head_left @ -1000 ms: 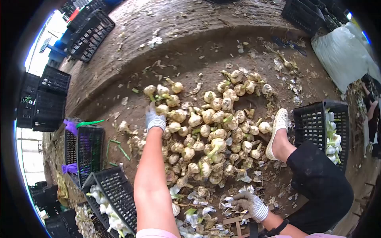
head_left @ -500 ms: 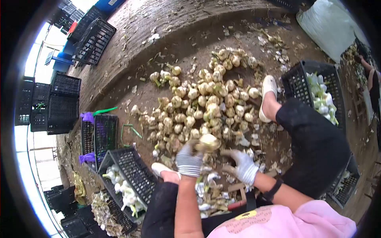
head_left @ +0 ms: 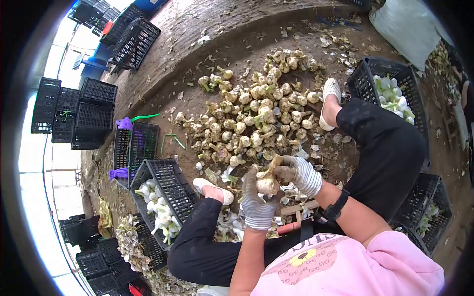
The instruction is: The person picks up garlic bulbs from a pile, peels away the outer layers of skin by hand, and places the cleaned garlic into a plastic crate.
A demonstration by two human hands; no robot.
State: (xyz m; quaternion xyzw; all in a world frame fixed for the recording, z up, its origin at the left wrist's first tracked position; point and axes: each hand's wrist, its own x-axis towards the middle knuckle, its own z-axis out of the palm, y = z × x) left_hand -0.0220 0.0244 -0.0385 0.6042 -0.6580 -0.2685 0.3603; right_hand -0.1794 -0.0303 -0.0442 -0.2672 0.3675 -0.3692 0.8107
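A garlic bulb [head_left: 267, 184] with its dry neck pointing up is between my two gloved hands, low in front of the pile. My left hand [head_left: 257, 207], in a striped grey glove with soiled fingers, is closed around the bulb's left side. From the right, my right hand [head_left: 303, 173] has its thumb and fingers closed on the neck and outer skin. Just beyond both hands, a heap of untrimmed garlic bulbs [head_left: 256, 116] lies on the dirt floor. Pale peeled skins are scattered below the hands.
A black crate [head_left: 173, 190] of cleaned white garlic tilts at my left, near my shoe. Another crate [head_left: 363, 81] of white garlic stands beyond my right leg. Stacked black crates [head_left: 94, 116] are farther left. A white sack [head_left: 402, 34] lies at the upper right.
My right hand was open and apart; it has come up to grip the bulb's neck. My left hand has drawn the bulb in closer. The whole view has shifted slightly.
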